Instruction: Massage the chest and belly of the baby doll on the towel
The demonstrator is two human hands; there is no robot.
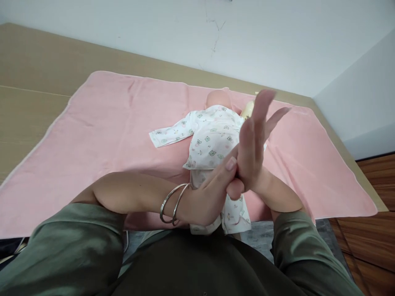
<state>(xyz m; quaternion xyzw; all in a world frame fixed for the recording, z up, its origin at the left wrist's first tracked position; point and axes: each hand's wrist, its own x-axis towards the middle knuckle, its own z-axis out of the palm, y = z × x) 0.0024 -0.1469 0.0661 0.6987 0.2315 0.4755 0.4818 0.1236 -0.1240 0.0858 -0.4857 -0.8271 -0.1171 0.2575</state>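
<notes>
My left hand [206, 201], with two silver bangles [173, 204] at the wrist, presses against my right hand [253, 152] in front of my chest. The right hand's fingers stretch upward, slightly smeared by motion. Of the left hand, the thumb shows along the right palm, while its other fingers are partly hidden behind the right hand. No object is visible between the hands. Beneath them a baby doll [218, 99] lies in a white patterned top [212, 135] and matching trousers [236, 216], one sleeve spread to the left. A cream bottle [247, 110] beside its head is partly covered by my fingers.
A pink blanket [123, 123] with a pale edge lies under the doll, over a light wooden surface [37, 57]. A white wall [154, 28] rises behind it. Dark brown wooden panelling [376, 185] stands at the right, and grey floor shows below the near edge.
</notes>
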